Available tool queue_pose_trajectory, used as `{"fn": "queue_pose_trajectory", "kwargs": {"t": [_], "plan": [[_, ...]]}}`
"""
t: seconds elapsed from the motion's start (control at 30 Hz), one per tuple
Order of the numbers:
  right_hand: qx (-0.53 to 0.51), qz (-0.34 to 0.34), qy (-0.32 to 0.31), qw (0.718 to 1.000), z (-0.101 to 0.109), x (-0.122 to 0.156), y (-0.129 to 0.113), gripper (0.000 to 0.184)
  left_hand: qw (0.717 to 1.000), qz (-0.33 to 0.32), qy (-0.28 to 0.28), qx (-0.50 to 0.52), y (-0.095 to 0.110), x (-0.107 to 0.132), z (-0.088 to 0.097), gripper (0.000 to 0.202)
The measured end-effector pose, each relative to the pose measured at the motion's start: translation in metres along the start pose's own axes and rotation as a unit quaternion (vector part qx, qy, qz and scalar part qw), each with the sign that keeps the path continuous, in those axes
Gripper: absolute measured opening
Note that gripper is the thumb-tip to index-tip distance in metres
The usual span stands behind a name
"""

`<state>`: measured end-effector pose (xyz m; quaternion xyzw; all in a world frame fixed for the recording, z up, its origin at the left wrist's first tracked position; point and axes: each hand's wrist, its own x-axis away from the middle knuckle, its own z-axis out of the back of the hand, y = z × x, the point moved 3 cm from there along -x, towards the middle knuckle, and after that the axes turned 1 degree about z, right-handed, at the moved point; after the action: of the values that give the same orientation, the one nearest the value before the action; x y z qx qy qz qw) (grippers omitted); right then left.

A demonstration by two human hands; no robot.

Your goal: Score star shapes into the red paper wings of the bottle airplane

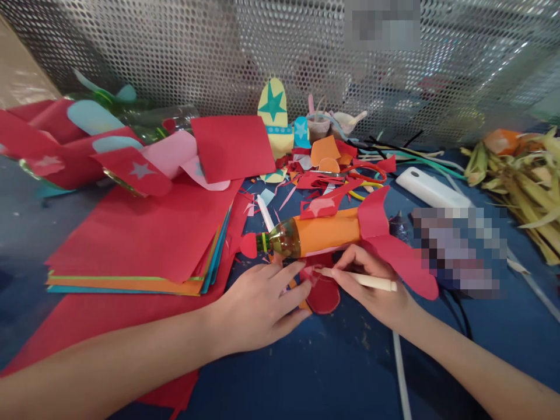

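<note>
A plastic bottle wrapped in orange paper (326, 234), with red paper fins and a red cap, lies on its side on the blue table (332, 373). My left hand (262, 306) lies flat in front of it, fingers spread, pressing down a small red paper piece (322, 294). My right hand (371, 286) is closed round a white glue stick (363, 280), its tip pointing left at that red piece.
A stack of coloured paper sheets (144, 242), red on top, lies to the left. Paper scraps, scissors (363, 172) and star-decorated cutouts crowd the back. A white oblong object (431, 188) and dried husks (520, 181) sit at the right. A perforated metal wall stands behind.
</note>
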<state>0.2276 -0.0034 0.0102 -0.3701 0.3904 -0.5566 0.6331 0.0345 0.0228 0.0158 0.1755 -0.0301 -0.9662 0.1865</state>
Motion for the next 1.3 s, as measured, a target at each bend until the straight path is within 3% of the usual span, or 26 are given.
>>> {"fn": "queue_pose_trajectory", "kwargs": {"t": [0.47,0.83,1.3], "plan": [[0.000,-0.004,0.007,1.000,-0.0004,-0.0026,-0.0054,0.018,1.000,-0.011,0.011,-0.007,-0.0001,0.0002,0.0008,0.033],[0.070,0.046,0.032,0.996,0.0016,-0.0001,-0.0063,0.017,1.000,-0.009,0.006,-0.008,0.0001,-0.0009,0.0010,0.034],[0.089,0.061,0.031,0.994,0.0022,0.0006,-0.0049,0.015,1.000,-0.010,0.005,-0.006,-0.0002,-0.0016,0.0017,0.035]]}}
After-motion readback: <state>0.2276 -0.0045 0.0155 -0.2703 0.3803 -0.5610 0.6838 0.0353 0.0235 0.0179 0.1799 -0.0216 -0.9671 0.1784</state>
